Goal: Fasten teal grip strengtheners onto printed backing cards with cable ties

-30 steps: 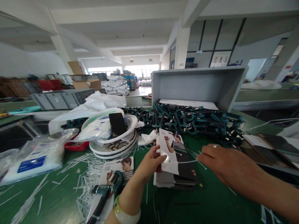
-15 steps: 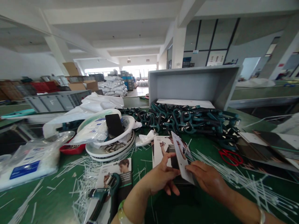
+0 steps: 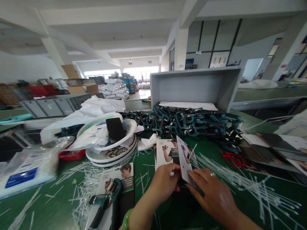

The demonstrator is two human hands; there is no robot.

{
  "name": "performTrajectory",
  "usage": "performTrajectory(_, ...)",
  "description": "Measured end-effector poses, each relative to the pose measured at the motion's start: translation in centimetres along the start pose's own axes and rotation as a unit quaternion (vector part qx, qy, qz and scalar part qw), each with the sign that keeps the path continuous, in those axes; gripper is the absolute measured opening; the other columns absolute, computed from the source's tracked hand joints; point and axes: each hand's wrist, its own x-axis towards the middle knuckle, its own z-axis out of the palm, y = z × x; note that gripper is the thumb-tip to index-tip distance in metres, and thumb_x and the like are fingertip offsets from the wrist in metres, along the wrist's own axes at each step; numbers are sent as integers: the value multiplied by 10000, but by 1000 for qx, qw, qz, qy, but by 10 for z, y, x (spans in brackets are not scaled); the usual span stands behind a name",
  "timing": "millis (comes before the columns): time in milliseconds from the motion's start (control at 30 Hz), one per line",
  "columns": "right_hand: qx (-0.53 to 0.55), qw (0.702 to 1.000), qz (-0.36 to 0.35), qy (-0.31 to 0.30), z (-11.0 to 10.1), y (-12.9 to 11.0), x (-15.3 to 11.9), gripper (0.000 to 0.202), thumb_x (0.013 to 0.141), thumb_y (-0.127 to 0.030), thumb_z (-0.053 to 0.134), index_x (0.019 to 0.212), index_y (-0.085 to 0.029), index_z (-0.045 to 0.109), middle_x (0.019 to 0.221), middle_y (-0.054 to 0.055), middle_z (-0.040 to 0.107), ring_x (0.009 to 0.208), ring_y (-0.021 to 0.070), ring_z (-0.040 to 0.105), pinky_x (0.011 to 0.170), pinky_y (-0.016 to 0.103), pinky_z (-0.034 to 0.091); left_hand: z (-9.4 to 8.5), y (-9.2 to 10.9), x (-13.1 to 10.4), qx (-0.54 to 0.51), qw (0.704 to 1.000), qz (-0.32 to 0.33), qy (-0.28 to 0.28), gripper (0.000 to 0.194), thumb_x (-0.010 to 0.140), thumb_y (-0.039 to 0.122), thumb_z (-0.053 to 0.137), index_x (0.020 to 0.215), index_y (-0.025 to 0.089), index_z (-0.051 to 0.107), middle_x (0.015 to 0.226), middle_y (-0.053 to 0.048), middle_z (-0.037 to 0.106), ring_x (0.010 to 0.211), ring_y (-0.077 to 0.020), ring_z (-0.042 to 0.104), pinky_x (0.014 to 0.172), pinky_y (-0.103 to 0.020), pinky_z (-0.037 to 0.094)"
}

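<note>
A printed card [image 3: 184, 159] stands tilted between my hands, with a white tie poking through it. My right hand [image 3: 212, 191] grips the card's lower right side, fingers along its back. My left hand [image 3: 165, 180] is closed at the card's left face, fingertips pinched; what they hold is hidden. More printed cards [image 3: 164, 153] lie just behind on the green table. At the lower left, a dark green hand grip [image 3: 115, 198] rests on another card [image 3: 128, 191]. White ties [image 3: 223, 169] lie spread to the right of my right hand.
Many green and black hand grips [image 3: 187, 123] are heaped before a grey bin [image 3: 192, 88]. White trays [image 3: 111, 163] with metal parts and a phone [image 3: 115, 129] stand left. Red scissors [image 3: 233, 159] and stacked cards [image 3: 271, 153] are on the right; a plastic bag [image 3: 31, 169] is far left.
My left hand's fingers, spread before, have drawn together near the card. My right hand has moved further along the card. The whole view has shifted slightly.
</note>
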Motion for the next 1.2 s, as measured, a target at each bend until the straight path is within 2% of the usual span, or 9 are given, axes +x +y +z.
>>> performTrajectory(267, 37, 998, 29, 50, 1, 0, 3, 250, 872, -324, 443, 946, -181, 634, 892, 82, 655, 829, 196, 617, 689, 313, 525, -13, 3, -1, 209, 972, 76, 79, 212, 764, 200, 526, 861, 258, 705, 837, -14, 701, 788, -189, 625, 719, -277, 434)
performTrajectory(367, 47, 995, 23, 81, -2, 6, 4, 242, 878, -294, 446, 968, -160, 625, 893, 88, 651, 840, 190, 614, 716, 310, 516, -21, 1, 2, 200, 970, 78, 118, 136, 754, 262, 587, 834, 249, 696, 848, -16, 691, 796, -188, 608, 733, -284, 429)
performTrajectory(433, 58, 993, 33, 98, -6, 13, 8, 242, 879, -293, 446, 981, -157, 619, 889, 86, 650, 839, 186, 614, 715, 304, 512, -26, -2, 5, 121, 974, 48, 183, 242, 732, 307, 628, 961, 235, 658, 951, -33, 664, 702, -151, 591, 656, -265, 442)
performTrajectory(533, 64, 987, 59, 132, -15, 23, 19, 241, 880, -307, 444, 969, -164, 616, 875, 82, 647, 827, 190, 613, 720, 311, 504, -27, -4, 8, -138, 954, -29, 264, 511, 730, 349, 646, 1199, 217, 494, 1151, -91, 564, 608, -83, 560, 511, -199, 431)
performTrajectory(633, 68, 981, 79, 167, -22, 29, 30, 227, 879, -303, 444, 924, -163, 617, 856, 81, 639, 807, 191, 609, 713, 311, 493, -14, 4, 6, -403, 896, -63, 175, 449, 738, 357, 657, 1129, 175, 532, 1115, -106, 581, 676, -77, 592, 544, -160, 467)
performTrajectory(700, 71, 979, 76, 177, -24, 27, 35, 207, 876, -283, 454, 922, -158, 612, 856, 81, 631, 810, 189, 602, 720, 310, 485, 0, 15, 2, -489, 864, -53, 112, 386, 730, 351, 673, 1057, 165, 586, 1079, -102, 606, 707, -83, 602, 575, -160, 493)
performTrajectory(867, 76, 983, 28, 163, -20, 12, 37, 189, 868, -255, 470, 972, -150, 589, 883, 83, 618, 841, 186, 584, 749, 310, 468, 23, 35, 5, -515, 844, 51, 143, 285, 767, 365, 631, 965, 160, 626, 1040, -66, 604, 696, -61, 573, 534, -125, 487)
performTrajectory(1067, 74, 978, 81, 178, -18, 11, 34, 180, 870, -276, 473, 943, -164, 595, 882, 71, 620, 825, 176, 593, 740, 290, 473, 27, 32, 19, -608, 754, -21, 249, 185, 786, 325, 617, 813, 176, 511, 716, 31, 524, 584, -33, 534, 522, -104, 474)
performTrajectory(1200, 83, 972, 116, 187, -18, 13, 33, 179, 864, -295, 481, 904, -172, 606, 883, 67, 631, 815, 176, 603, 740, 288, 480, 31, 40, 20, -629, 752, -35, 193, 151, 825, 298, 565, 909, 176, 539, 852, -3, 558, 598, -37, 550, 480, -104, 459)
